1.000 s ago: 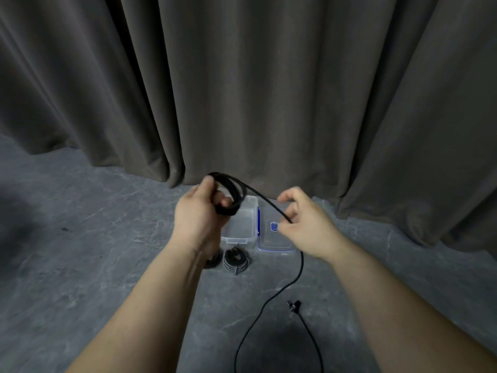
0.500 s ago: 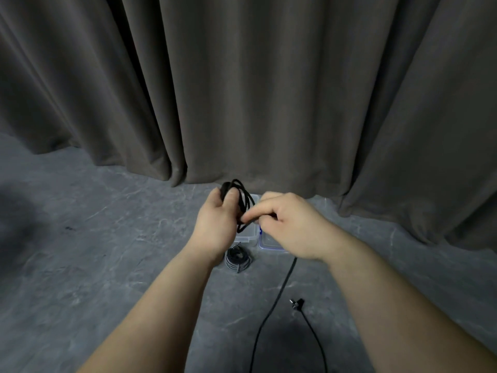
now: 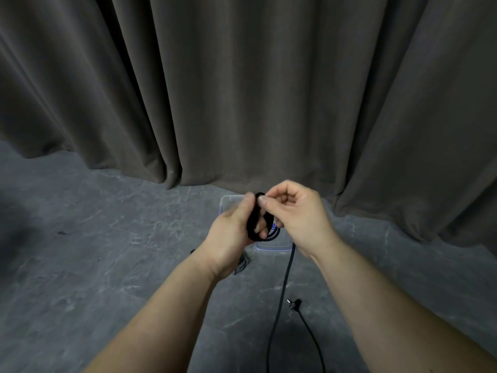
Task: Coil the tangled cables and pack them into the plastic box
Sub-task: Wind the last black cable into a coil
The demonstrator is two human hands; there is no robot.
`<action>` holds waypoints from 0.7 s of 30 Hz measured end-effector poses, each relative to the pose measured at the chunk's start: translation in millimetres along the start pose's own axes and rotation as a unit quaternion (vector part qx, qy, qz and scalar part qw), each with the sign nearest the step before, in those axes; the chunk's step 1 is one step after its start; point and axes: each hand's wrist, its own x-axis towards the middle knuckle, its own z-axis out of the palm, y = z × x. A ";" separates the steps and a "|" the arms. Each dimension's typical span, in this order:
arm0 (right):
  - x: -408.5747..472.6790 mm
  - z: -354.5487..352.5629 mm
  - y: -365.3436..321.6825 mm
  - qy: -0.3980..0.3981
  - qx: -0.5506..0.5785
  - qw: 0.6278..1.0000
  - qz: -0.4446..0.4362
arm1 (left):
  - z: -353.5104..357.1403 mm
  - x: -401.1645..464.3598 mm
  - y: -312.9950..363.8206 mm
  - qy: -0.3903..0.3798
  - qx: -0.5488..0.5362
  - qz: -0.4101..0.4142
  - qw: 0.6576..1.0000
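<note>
Left hand (image 3: 231, 232): raised in mid-frame, back toward the camera, fingers curled round a small bundle of black cable (image 3: 254, 224). The grip is tight on the loops; the fingertips are mostly hidden behind the coil and the palm side cannot be seen.

Right hand (image 3: 298, 216): just beside the left, touching it at the coil. Thumb and forefinger pinch the top of the coil; the other fingers are curled loosely inward. Where exactly the pinch meets the strand is hard to make out, black on black.

Black cable, loose part: one strand drops from below the right hand toward the floor (image 3: 107, 238) and runs out of the bottom edge of the picture. A second strand comes back in from that edge and ends at a small plug (image 3: 293, 303) lying on the floor, near the hanging strand but apart from it. The stretch between the two is cut off by the frame.

Plastic box (image 3: 228, 204): clear, on the floor at the foot of the curtain (image 3: 242, 90), largely hidden behind both hands; only a far corner and part of a wall show. Its contents cannot be told.

Lid (image 3: 271, 246): clear, flat on the floor just right of the box, only its near edge and a scrap of a blue mark visible below the coil.

Second coiled cable (image 3: 241, 265): dark, on the floor under the left wrist, mostly covered; its shape is unclear.
</note>
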 end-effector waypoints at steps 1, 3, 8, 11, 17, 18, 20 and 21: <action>1.1 -0.5 1.5 0.009 0.006 1.000 0.002 | 0.4 0.0 0.7 -0.003 0.001 0.003 1.000; 3.0 -1.4 3.0 0.018 0.011 1.000 0.005 | 0.0 0.2 2.2 -0.009 -0.013 0.011 1.000; 4.1 -1.3 8.9 0.006 0.011 1.000 0.016 | -5.1 2.0 5.0 -0.021 -0.041 0.028 0.999; 3.5 2.8 12.3 -0.035 0.020 0.998 0.038 | -6.4 1.3 8.7 -0.013 -0.049 0.049 0.998; -1.4 11.5 15.5 0.051 -0.151 0.984 -0.075 | -0.1 -1.3 10.2 0.015 -0.055 0.064 0.996; -3.4 11.3 15.6 0.058 -0.182 0.977 -0.091 | 0.5 -0.8 10.3 0.020 -0.056 0.067 0.996; -6.8 8.4 13.8 0.004 -0.199 0.976 -0.092 | -1.6 0.1 11.6 0.036 -0.057 0.067 0.995; -7.9 6.6 13.5 -0.048 -0.201 0.975 -0.084 | -3.9 0.5 12.5 0.045 -0.056 0.067 0.995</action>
